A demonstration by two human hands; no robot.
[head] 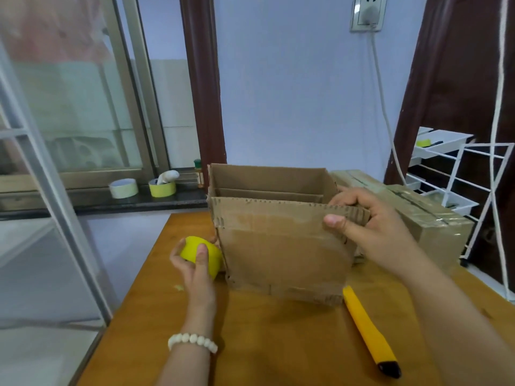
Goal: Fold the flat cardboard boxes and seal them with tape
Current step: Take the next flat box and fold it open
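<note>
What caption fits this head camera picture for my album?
Right hand grips an open cardboard box; left hand holds a yellow tape roll.

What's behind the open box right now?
A taped box sits behind its right end, a small bottle on the sill behind its left corner. The table directly behind is covered.

Cardboard box filling mid-table, yellow cutter right of it, open tabletop in front

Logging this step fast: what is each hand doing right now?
Left hand: grips the yellow tape roll.
Right hand: pinches the cardboard box flap.
</note>
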